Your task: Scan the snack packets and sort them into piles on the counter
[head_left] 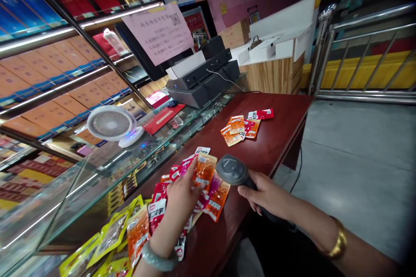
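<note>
My left hand [182, 197] is over a heap of small snack packets, index finger stretched along the left edge of an orange snack packet [208, 166] and thumb across its lower part. My other fingers there are hidden. In my right hand [268, 192] is a dark grey barcode scanner [231, 169], fingers wrapped round its handle, its head just right of the orange packet. Red packets [157, 212] and another orange packet [218, 201] lie around my left hand. Yellow-edged packets [112, 233] are piled nearer to me at the left.
A smaller group of packets [237, 126] lies farther along the red-brown table [276, 117]. Left of it runs a glass counter [81, 186] with a white fan [112, 123] and a dark till machine [204, 78]. A metal railing [367, 93] stands at right.
</note>
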Motion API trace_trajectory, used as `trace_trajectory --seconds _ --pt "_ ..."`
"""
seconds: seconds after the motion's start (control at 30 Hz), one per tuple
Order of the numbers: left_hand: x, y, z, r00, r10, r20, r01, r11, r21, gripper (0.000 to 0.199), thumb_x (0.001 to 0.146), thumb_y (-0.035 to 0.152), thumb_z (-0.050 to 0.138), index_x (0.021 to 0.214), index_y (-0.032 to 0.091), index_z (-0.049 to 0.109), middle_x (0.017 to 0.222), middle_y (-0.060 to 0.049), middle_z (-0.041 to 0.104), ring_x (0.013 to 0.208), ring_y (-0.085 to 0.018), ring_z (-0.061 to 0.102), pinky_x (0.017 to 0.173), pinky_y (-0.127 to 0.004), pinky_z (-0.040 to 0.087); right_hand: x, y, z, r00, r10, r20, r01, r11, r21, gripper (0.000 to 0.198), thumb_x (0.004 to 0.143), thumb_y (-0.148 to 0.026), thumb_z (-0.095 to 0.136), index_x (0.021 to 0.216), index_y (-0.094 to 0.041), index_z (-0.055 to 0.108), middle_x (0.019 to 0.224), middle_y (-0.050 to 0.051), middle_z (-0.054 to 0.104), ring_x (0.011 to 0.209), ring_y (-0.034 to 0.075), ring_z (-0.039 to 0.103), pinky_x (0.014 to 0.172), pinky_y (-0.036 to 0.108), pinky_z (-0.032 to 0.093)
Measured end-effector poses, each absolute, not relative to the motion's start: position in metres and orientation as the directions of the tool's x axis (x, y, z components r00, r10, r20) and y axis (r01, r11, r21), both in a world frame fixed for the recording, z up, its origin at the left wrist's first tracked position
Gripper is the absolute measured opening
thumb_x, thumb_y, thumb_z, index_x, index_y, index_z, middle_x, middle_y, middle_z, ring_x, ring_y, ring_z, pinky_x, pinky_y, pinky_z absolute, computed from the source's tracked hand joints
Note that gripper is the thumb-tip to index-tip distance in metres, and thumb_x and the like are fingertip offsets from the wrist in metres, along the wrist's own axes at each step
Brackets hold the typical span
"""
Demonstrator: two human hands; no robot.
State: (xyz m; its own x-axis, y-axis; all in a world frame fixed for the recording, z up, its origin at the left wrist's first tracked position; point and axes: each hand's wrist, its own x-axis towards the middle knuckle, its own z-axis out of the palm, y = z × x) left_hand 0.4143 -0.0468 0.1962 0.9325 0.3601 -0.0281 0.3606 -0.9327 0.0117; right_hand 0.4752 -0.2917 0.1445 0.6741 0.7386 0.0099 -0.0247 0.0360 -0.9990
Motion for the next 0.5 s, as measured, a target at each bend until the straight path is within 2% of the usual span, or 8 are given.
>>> trace_trajectory --seconds 0.07,0.17,0.3,0.4,0.5 --pt "0.401 -0.034 0.200 0.920 0.386 -0.063 0.382 -0.922 -0.061 0.065 0.090 0.042 0.054 0.152 0.032 0.037 0.095 -0.006 0.075 0.098 -0.025 0.068 0.086 -0.035 0.044 0.474 -0.290 0.142 0.665 0.747 0.003 -0.037 0.036 -0.999 0.048 0.092 -0.053 0.059 0.123 -0.016 0.052 0.052 -0.009 0.050 0.038 0.009 0.047 0.038 0.018 0.042" --pt "0.387 -0.021 0.201 0.918 0.388 -0.083 0.369 -0.912 -0.181 0.051 0.093 0.045 0.049 0.143 0.040 0.050 0.100 -0.007 0.074 0.102 -0.028 0.066 0.088 -0.040 0.044 0.474 -0.288 0.138 0.659 0.752 -0.013 -0.051 0.028 -0.998 0.046 0.093 -0.053 0.059 0.120 -0.016 0.052 0.053 -0.009 0.050 0.039 0.009 0.049 0.038 0.018 0.043" --pt "0.385 -0.015 0.198 0.941 0.328 0.077 0.336 -0.900 -0.276 0.042 0.088 0.049 0.056 0.129 0.048 0.062 0.133 -0.006 0.063 0.124 -0.033 0.053 0.099 -0.048 0.040 0.478 -0.291 0.137 0.662 0.749 -0.022 -0.064 0.027 -0.998 0.042 0.093 -0.051 0.059 0.117 -0.017 0.054 0.054 -0.009 0.049 0.039 0.008 0.049 0.038 0.017 0.043" --pt "0.401 -0.020 0.195 0.951 0.255 0.174 0.293 -0.921 -0.258 0.042 0.086 0.049 0.059 0.127 0.045 0.064 0.144 -0.004 0.055 0.134 -0.033 0.044 0.106 -0.049 0.036 0.484 -0.297 0.137 0.681 0.732 -0.023 -0.071 0.035 -0.997 0.040 0.093 -0.050 0.060 0.116 -0.017 0.054 0.056 -0.008 0.050 0.040 0.009 0.051 0.039 0.018 0.044" --pt "0.435 -0.037 0.194 0.956 0.221 0.192 0.255 -0.951 -0.175 0.036 0.088 0.050 0.057 0.119 0.039 0.069 0.137 -0.004 0.060 0.130 -0.031 0.049 0.105 -0.046 0.037 0.492 -0.305 0.135 0.707 0.707 -0.029 -0.074 0.033 -0.997 0.041 0.093 -0.050 0.060 0.118 -0.018 0.054 0.054 -0.008 0.050 0.040 0.009 0.051 0.039 0.018 0.044"
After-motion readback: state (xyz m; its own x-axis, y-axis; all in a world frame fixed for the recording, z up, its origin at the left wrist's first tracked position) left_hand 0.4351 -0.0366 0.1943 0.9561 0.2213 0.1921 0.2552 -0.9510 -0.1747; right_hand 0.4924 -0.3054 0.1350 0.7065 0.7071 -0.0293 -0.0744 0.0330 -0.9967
